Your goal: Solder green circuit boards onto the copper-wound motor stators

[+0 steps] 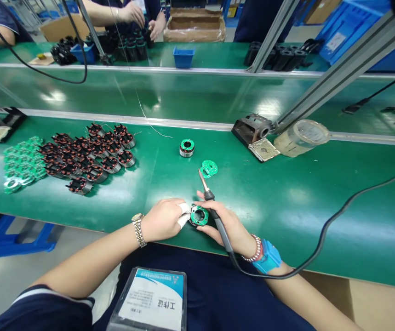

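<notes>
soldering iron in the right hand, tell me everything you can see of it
The soldering iron is a slim, pen-style tool with a long dark grey handle, a black collar near the front and a thin metal shaft tapering to a bare tip. The right hand grips it like a pen, tilted, with the tip pointing forward and away. The tip sits at the edge of a small green circuit board, though contact cannot be told. A black cord leaves the rear end and curves away right.

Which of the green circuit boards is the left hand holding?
The round board pressed under the left hand's white-capped fingers, nearest the person; the loose board lies untouched farther up the green bench mat.
</notes>
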`<action>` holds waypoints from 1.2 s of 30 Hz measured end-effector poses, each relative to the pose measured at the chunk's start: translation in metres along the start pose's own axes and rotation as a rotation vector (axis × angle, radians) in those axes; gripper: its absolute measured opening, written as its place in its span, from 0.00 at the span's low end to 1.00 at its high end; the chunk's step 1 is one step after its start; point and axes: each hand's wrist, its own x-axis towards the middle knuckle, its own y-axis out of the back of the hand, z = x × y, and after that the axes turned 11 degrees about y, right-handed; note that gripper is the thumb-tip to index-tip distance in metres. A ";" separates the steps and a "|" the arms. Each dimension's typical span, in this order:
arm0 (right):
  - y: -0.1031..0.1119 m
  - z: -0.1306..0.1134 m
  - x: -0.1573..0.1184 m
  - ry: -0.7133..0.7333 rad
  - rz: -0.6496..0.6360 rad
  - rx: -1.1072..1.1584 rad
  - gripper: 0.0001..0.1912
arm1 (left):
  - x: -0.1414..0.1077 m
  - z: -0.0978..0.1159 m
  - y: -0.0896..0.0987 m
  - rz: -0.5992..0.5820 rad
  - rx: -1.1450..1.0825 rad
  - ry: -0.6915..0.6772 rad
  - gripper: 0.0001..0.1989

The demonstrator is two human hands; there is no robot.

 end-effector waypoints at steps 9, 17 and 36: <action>-0.006 -0.005 0.001 -0.042 0.061 -0.133 0.21 | 0.006 0.008 -0.009 -0.174 -0.846 0.641 0.05; -0.012 -0.004 0.003 -0.039 0.120 -0.182 0.20 | -0.030 0.011 -0.037 0.235 -0.518 0.298 0.10; 0.027 0.083 0.041 -0.104 0.277 -0.379 0.21 | 0.082 -0.075 0.008 0.260 -0.610 0.363 0.45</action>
